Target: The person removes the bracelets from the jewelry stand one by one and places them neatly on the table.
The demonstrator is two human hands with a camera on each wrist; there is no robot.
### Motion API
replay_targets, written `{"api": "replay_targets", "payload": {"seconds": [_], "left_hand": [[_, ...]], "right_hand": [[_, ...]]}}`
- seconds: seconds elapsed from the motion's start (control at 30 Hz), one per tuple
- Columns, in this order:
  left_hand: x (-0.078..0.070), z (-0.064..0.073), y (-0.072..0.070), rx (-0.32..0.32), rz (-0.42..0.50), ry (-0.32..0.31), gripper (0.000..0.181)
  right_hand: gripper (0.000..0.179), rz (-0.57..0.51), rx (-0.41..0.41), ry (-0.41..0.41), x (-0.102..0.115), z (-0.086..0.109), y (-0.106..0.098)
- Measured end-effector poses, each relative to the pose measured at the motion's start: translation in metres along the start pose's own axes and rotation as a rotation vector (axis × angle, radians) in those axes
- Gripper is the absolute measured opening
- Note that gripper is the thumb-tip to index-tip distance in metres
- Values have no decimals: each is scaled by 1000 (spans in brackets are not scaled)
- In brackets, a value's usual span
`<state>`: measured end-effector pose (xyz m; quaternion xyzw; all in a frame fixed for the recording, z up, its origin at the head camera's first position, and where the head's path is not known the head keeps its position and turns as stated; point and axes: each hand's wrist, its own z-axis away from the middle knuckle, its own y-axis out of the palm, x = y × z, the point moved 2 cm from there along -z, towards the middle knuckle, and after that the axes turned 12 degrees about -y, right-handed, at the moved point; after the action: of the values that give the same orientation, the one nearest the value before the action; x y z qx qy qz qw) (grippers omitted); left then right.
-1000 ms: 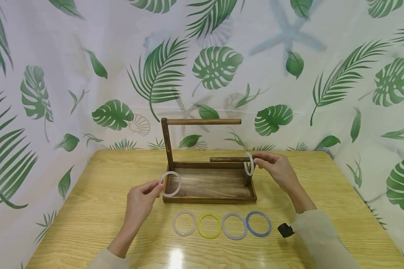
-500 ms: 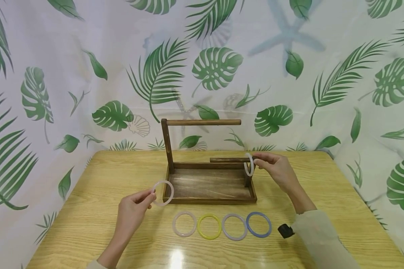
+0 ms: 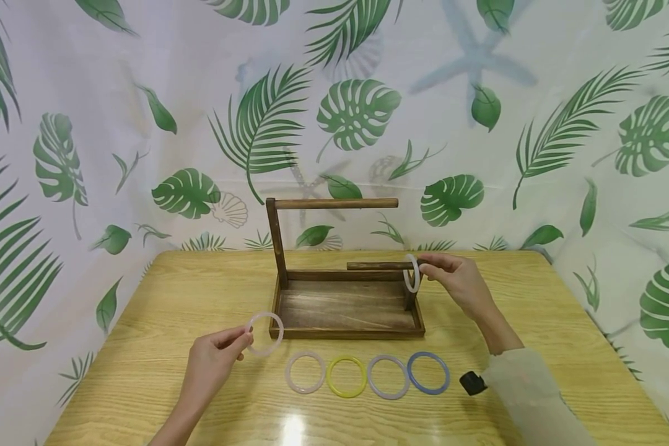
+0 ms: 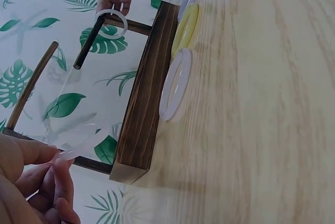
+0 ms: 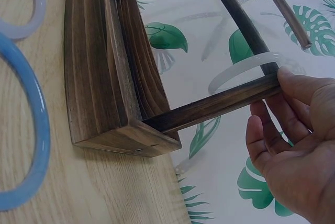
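My left hand (image 3: pixel 214 359) pinches a translucent pale pink bangle (image 3: pixel 282 331) between thumb and fingers. It is held in the air at the front left corner of a dark wooden bangle stand (image 3: pixel 345 333). A white bangle (image 3: pixel 415 275) hangs round the stand's lower rod, close to its right post. My right hand (image 3: pixel 459 279) grips the top of that post; in the right wrist view its thumb (image 5: pixel 296 80) lies against the end, beside the white bangle, and its fingers are partly hidden behind.
On the table before the stand lie a pale pink bangle (image 3: pixel 305 391), a yellow bangle (image 3: pixel 346 395), a lilac bangle (image 3: pixel 388 397) and a blue bangle (image 3: pixel 430 393) in a row. The stand's upper rod (image 3: pixel 337 203) juts rightward. Behind hangs a leaf-printed cloth (image 3: pixel 362 56).
My left hand has moved left and toward the front with the pale pink bangle, away from the stand's tray. The right hand and the white bangle have stayed put.
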<state>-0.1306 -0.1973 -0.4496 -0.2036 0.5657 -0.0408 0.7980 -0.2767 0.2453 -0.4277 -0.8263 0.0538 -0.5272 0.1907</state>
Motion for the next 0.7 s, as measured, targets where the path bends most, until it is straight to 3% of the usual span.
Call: {"api": "replay_targets", "payload": {"seconds": [0.7], "left_hand": [[15,6,-4,45,-48,-65,26]], "right_hand": [[40,-15,-4,22,6,0,1]]}}
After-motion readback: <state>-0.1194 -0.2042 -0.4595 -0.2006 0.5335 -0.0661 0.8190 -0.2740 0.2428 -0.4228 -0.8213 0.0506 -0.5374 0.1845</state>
